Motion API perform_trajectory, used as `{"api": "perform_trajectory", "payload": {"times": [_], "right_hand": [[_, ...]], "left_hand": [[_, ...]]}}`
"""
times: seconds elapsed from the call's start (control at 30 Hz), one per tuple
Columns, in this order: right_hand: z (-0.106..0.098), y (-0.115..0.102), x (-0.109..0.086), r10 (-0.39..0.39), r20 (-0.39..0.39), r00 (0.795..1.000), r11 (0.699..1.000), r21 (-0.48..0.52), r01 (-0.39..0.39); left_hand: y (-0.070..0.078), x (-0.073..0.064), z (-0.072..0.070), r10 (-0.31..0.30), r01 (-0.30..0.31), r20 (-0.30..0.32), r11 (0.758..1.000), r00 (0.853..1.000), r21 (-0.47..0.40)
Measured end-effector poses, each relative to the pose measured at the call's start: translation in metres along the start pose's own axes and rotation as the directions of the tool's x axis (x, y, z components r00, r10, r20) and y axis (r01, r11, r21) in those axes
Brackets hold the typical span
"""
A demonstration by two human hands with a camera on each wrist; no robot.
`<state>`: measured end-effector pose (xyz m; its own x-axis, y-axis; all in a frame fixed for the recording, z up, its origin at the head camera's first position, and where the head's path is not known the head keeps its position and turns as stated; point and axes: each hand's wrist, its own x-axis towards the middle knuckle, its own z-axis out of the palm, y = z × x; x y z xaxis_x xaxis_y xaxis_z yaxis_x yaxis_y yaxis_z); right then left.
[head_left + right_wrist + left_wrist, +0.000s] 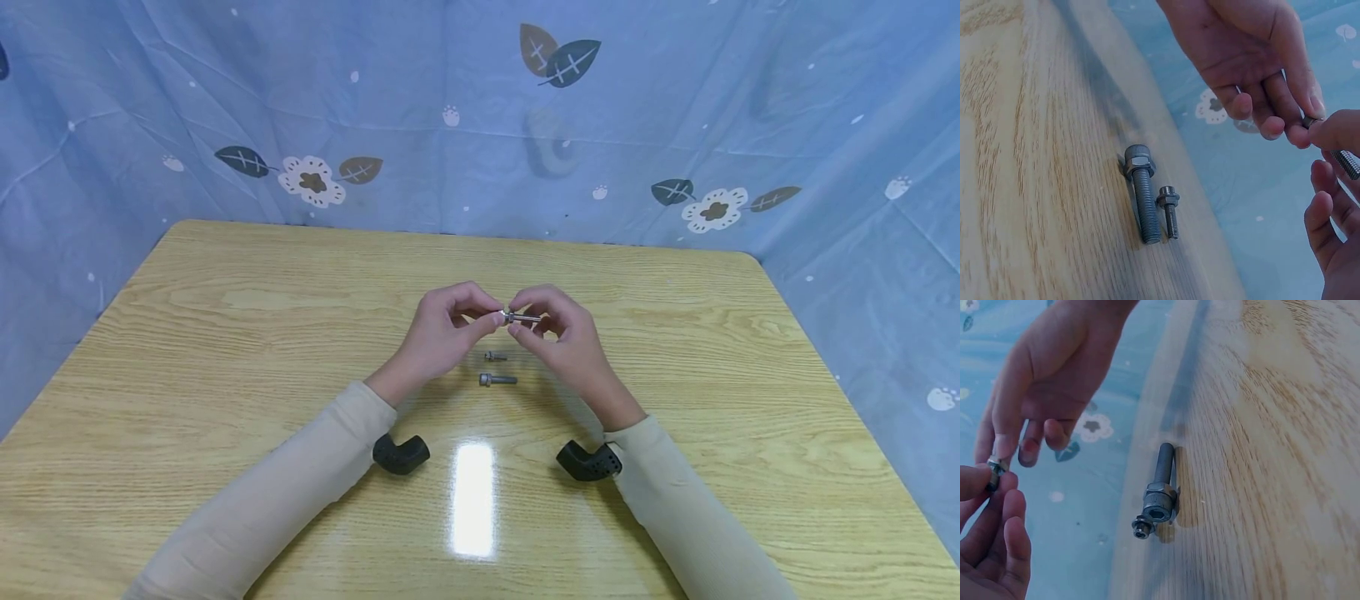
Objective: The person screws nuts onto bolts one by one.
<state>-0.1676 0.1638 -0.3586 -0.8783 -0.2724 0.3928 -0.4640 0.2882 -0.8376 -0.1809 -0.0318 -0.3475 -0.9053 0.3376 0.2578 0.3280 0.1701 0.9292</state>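
Over the table, both hands meet at a silver bolt (528, 317) with a hex nut (997, 464) on it. My left hand (442, 329) pinches the bolt's head end between thumb and fingers. At the nut, my right hand (558, 327) pinches with thumb and index finger, while the threaded shank (1345, 164) points to the right. The right thumb largely covers the nut in the right wrist view. Below the hands, a large socket-head bolt (1145, 203) and a smaller bolt (1171, 219) lie side by side, each with a nut up against its head.
The wooden table (247, 333) carries the two loose bolts near its middle. Black curved wrist mounts (402, 455) sit by both sleeves. A blue patterned curtain (450, 125) hangs behind the table's far edge and along its sides.
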Motion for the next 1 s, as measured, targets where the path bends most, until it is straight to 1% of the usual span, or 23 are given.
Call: {"api": "perform_trajectory", "payload": {"times": [0.07, 0.13, 0.47, 0.53, 0.7, 0.77, 0.87, 1.0], "right_hand": [[-0.0001, -0.0004, -0.0001, -0.015, 0.001, 1.000, 1.000, 0.005, 0.015], [-0.0001, -0.0013, -0.0004, -0.014, -0.001, 1.000, 1.000, 0.006, 0.014], [0.0003, -0.0047, 0.0006, 0.093, -0.005, 0.996, 0.995, -0.047, -0.093], [0.0002, -0.0044, 0.0005, 0.084, -0.001, 0.996, 0.996, -0.037, -0.084], [0.0003, -0.0021, 0.0003, 0.010, -0.001, 1.000, 1.000, 0.001, -0.010], [0.0008, -0.0022, 0.0004, -0.003, -0.006, 1.000, 1.000, 0.002, 0.003], [0.0011, -0.0036, 0.0002, 0.009, -0.008, 1.000, 1.000, -0.005, -0.009], [0.0008, -0.0049, 0.0000, 0.057, -0.012, 0.998, 0.998, -0.025, -0.057]], "left_hand": [[0.0003, 0.0001, 0.0000, 0.001, -0.001, 0.001, 1.000, 1.000, 0.000], [0.0006, 0.0001, 0.0000, 0.001, -0.001, 0.003, 1.000, 1.000, -0.005], [0.0006, 0.0006, -0.0008, -0.001, 0.001, 0.015, 1.000, 1.000, -0.005], [0.0009, 0.0007, -0.0011, -0.001, 0.001, 0.013, 1.000, 1.000, -0.007], [0.0012, 0.0013, -0.0015, -0.002, 0.002, 0.009, 1.000, 1.000, -0.012], [0.0010, 0.0015, -0.0014, -0.002, 0.002, 0.011, 1.000, 1.000, -0.014], [0.0008, 0.0015, -0.0013, -0.001, 0.002, 0.012, 1.000, 1.000, -0.013], [0.0005, 0.0017, -0.0009, 0.001, -0.001, 0.015, 1.000, 1.000, -0.009]]}}
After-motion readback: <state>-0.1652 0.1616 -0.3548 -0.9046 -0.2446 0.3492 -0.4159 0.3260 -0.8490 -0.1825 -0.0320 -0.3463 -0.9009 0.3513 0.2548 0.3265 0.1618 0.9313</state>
